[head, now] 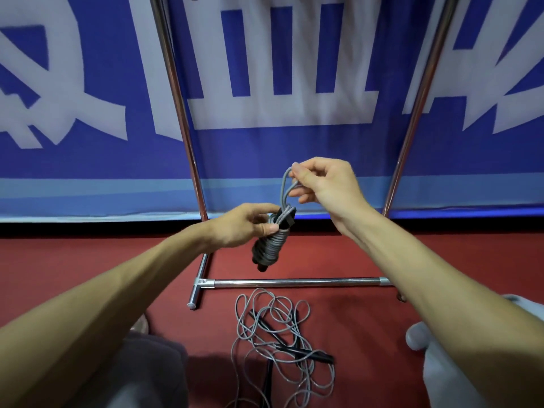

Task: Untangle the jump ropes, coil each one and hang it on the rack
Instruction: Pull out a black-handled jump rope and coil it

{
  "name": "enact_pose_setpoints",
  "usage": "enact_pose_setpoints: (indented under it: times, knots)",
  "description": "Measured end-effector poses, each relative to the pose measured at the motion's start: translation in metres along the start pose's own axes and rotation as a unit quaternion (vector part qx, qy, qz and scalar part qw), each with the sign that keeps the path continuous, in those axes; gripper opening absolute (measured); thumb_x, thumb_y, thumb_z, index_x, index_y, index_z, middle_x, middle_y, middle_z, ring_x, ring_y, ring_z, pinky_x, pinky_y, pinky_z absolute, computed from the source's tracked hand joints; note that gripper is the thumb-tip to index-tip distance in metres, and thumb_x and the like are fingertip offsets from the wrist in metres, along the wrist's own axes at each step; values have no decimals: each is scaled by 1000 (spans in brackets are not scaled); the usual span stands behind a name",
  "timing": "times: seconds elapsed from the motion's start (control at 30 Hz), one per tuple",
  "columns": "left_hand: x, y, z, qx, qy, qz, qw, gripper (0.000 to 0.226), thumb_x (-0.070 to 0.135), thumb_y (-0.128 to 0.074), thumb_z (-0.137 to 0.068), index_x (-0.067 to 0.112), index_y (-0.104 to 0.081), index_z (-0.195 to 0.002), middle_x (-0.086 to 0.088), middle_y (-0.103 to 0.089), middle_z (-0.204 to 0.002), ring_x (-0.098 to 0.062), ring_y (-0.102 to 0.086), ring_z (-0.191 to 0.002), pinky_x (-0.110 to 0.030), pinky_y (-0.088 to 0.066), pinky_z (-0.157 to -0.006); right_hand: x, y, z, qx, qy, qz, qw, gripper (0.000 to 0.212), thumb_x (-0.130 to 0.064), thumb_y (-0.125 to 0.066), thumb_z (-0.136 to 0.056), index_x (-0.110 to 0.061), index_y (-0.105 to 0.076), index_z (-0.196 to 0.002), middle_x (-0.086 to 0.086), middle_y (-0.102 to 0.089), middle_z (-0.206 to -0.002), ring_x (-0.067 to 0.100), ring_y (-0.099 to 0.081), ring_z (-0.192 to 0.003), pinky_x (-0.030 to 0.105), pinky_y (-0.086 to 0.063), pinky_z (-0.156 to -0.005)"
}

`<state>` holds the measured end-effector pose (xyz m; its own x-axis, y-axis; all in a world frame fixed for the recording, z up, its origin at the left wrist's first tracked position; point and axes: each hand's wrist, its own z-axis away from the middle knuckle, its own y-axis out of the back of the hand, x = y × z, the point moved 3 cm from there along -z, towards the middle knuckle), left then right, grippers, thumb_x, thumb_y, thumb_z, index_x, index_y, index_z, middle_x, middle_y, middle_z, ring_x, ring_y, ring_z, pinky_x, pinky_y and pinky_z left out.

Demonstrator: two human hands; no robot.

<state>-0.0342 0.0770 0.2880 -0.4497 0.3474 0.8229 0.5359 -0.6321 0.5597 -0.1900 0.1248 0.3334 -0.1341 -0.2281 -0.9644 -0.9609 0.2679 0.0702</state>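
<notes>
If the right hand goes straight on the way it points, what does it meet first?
The right hand pinches a rope loop; beyond it, probably the rack's left upright, though depth is unclear: it might reach the banner instead.

Yours: left forearm (pixel 117 290) and right forearm (pixel 426 275), both bare; left hand (pixel 244 223) and right hand (pixel 323 184) bare. Seven o'clock: grey-mauve cloth (pixel 153 366) on your leg. Four o'clock: pale whitish cloth (pixel 441 369), garment unclear.

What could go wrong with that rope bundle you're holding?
The right hand only pinches the grey loop above the coiled jump rope; if it slips, the wraps may loosen. The tangled ropes on the floor lie in front of the rack, so stepping closer to hang the coil could snag a foot.
</notes>
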Motion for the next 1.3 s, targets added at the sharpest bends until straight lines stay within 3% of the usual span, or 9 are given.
enact_pose_setpoints:
  times: [0.13,0.27,0.4,0.63,0.77,0.87,1.03,1.23,1.3]
  knots:
    - [30,11,11,39,-26,21,999,30,2,-49,-99,17,-59,-124,-3,-66,-117,1,-60,-97,-7,-46,-82,-26,-6,-3,10,2,-29,1000,16,-13,-64,-92,2,-67,-86,6,-62,-67,8,-63,-51,17,-49,-48]
    - [76,30,26,139,-58,58,987,29,7,-48,-96,24,-72,-102,2,-72,-110,-7,-63,-107,-26,-44,-98,-63,-4,-3,16,24,-17,999,17,-14,-64,-92,1,-67,-86,8,-60,-65,9,-63,-50,17,-50,-51]
    - [123,47,37,224,-102,42,968,30,23,-50,-99,5,-72,-93,-5,-73,-87,-11,-67,-83,-36,-52,-85,-106,4,1,36,66,25,997,18,-16,-64,-93,-8,-66,-77,7,-65,-72,8,-63,-53,18,-47,-52]
    - [199,67,43,315,-155,-8,936,20,10,-53,-96,-1,-67,-87,-15,-70,-77,-20,-69,-68,-23,-58,-59,-171,31,0,98,153,112,977,26,-24,-57,-97,-15,-64,-74,-4,-62,-62,5,-58,-47,19,-44,-46]
    - [246,78,34,346,-169,-19,923,16,9,-52,-93,2,-64,-85,-17,-70,-81,-27,-69,-70,-30,-58,-54,-206,53,-16,95,189,102,972,22,-18,-51,-100,-9,-60,-81,3,-61,-66,8,-60,-46,19,-45,-43]
    - [280,85,19,364,-190,-37,911,15,13,-55,-91,10,-65,-80,-13,-69,-79,-33,-69,-79,-47,-60,-69,-226,74,-32,54,217,15,975,18,-5,-49,-100,-9,-55,-83,11,-60,-68,12,-64,-50,21,-52,-49]
    - [330,92,-22,369,-226,-23,901,15,16,-58,-96,12,-66,-84,-6,-66,-80,-17,-62,-68,-28,-55,-52,-246,119,-63,38,236,-62,969,19,6,-48,-96,-10,-55,-89,6,-60,-73,10,-64,-54,20,-55,-57]
    - [364,101,-95,395,-266,-15,879,18,18,-55,-97,18,-64,-81,-8,-68,-81,-29,-68,-81,-47,-60,-70,-259,161,-126,103,256,-34,961,14,-3,-53,-97,-14,-58,-90,10,-64,-73,13,-62,-56,21,-54,-54]
    - [373,110,-114,407,-269,-25,873,22,16,-56,-95,12,-67,-77,-5,-67,-70,-26,-68,-74,-45,-60,-70,-267,169,-149,121,257,-30,958,10,-2,-55,-96,-9,-61,-93,10,-64,-72,12,-61,-55,19,-53,-52]
